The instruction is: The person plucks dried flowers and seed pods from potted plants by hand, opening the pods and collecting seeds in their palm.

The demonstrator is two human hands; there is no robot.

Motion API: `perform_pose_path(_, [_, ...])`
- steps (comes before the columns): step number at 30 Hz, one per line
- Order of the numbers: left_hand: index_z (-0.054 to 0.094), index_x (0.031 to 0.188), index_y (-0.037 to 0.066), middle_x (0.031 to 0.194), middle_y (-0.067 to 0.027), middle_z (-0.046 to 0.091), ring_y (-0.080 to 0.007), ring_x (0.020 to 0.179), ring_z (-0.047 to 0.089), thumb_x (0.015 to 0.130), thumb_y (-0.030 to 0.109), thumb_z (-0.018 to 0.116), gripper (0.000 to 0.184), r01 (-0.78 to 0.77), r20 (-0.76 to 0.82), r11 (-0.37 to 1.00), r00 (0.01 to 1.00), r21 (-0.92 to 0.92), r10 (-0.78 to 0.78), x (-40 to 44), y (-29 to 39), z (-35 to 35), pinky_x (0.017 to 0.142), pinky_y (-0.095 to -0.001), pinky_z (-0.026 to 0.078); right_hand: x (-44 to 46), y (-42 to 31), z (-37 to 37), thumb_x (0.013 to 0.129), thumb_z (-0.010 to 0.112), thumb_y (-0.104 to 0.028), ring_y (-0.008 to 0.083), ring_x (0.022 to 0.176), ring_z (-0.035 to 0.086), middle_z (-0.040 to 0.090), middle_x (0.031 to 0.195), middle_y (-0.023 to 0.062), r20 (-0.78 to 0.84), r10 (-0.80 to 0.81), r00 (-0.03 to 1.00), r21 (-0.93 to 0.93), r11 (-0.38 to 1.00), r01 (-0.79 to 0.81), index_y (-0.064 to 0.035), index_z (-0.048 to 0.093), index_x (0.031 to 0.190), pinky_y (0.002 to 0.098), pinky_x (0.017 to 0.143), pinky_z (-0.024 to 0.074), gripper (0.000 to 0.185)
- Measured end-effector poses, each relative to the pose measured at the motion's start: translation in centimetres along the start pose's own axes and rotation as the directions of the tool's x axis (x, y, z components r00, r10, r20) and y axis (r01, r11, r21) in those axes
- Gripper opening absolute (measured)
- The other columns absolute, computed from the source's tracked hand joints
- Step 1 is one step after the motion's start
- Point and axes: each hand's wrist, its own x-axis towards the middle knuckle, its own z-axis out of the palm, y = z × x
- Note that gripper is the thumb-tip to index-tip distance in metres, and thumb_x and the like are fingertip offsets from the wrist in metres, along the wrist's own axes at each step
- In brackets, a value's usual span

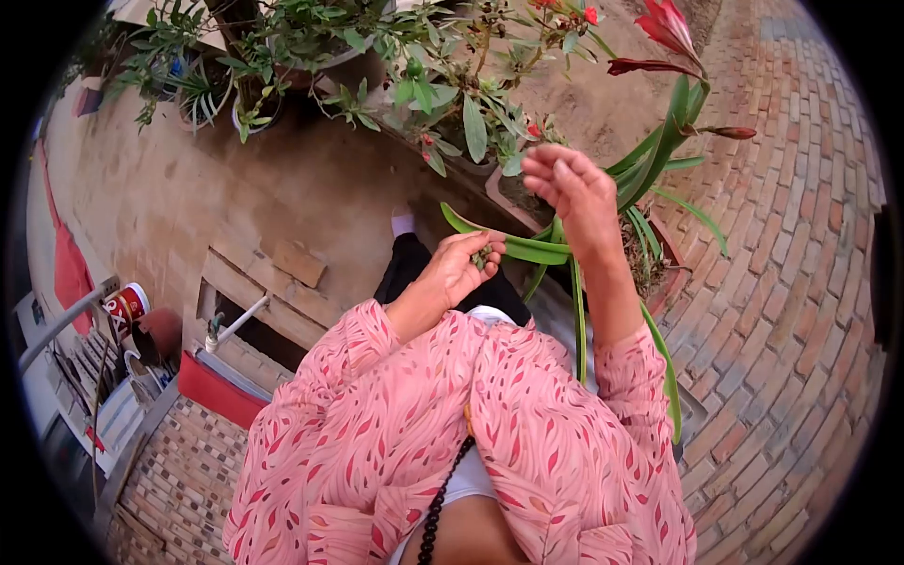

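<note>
Small greenish bits (482,256) lie in my left hand (459,270), its fingers curled around them, palm up, in front of my lap. My right hand (576,193) is raised higher and to the right, fingers bent and apart, with nothing visible in it. It is beside the long strap-like green leaves (659,151) of a potted plant with a red flower (667,28). One broad leaf (537,250) passes just right of my left hand. Above my right hand are the leaves and small red blooms of a bushy plant (475,127).
Brick paving (782,235) runs down the right side. Further pots with foliage (254,108) stand at the upper left. A square opening (254,330) with a pipe (240,320) is at the lower left, near a red-and-white bucket (127,303).
</note>
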Motion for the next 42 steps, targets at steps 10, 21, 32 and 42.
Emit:
perform_pose_path(10, [0.049,0.107,-0.007,0.084,-0.0084,0.056,-0.012,0.07,0.051,0.087,0.01,0.05,0.027,0.0,-0.044,0.995,0.999,-0.098,-0.004,-2.4,5.6,-2.8,0.06,-0.0213,0.045,19.9,5.0,-4.1,0.085,0.047,-0.006,0.0258,0.082,0.058,0.054,0.095,0.0178,-0.381,0.356,0.853,-0.059,0.911,-0.407,0.0073,0.047,0.104,0.0322,0.069,0.0535,0.023])
perform_pose_path(21, [0.049,0.108,-0.006,0.085,-0.0077,0.055,-0.011,0.07,0.049,0.089,0.013,0.047,0.027,-0.112,-0.108,0.986,0.989,-0.124,0.098,-1.0,6.5,-1.4,0.061,-0.0212,0.044,22.8,8.9,-3.5,0.082,0.049,-0.012,0.0164,0.07,0.059,0.06,0.08,0.0076,-0.255,0.285,0.924,-0.156,0.931,-0.33,0.0008,0.057,0.094,0.0293,0.056,0.0515,0.019])
perform_pose_path(32, [0.049,0.108,-0.006,0.086,-0.0084,0.055,-0.0119,0.07,0.05,0.088,0.012,0.048,0.027,-0.098,-0.11,0.987,0.99,-0.127,0.085,1.3,6.5,1.5,0.061,-0.0217,0.044,22.9,8.4,-4.7,0.08,0.051,-0.009,0.0142,0.053,0.056,0.058,0.069,0.006,-0.187,0.504,0.843,0.136,0.863,-0.486,-0.0026,0.055,0.083,0.0279,0.047,0.051,0.008])
perform_pose_path(42, [0.049,0.107,-0.004,0.087,-0.0094,0.056,-0.0148,0.073,0.053,0.089,0.014,0.046,0.026,-0.137,-0.055,0.971,0.99,-0.195,0.129,3.7,7.4,2.4,0.066,-0.0249,0.047,18.0,2.0,-3.0,0.08,0.055,-0.011,0.0057,0.051,0.051,0.056,0.064,0.002,0.211,0.326,0.922,-0.016,0.944,-0.33,-0.0026,0.058,0.08,0.0171,0.046,0.044,0.009])
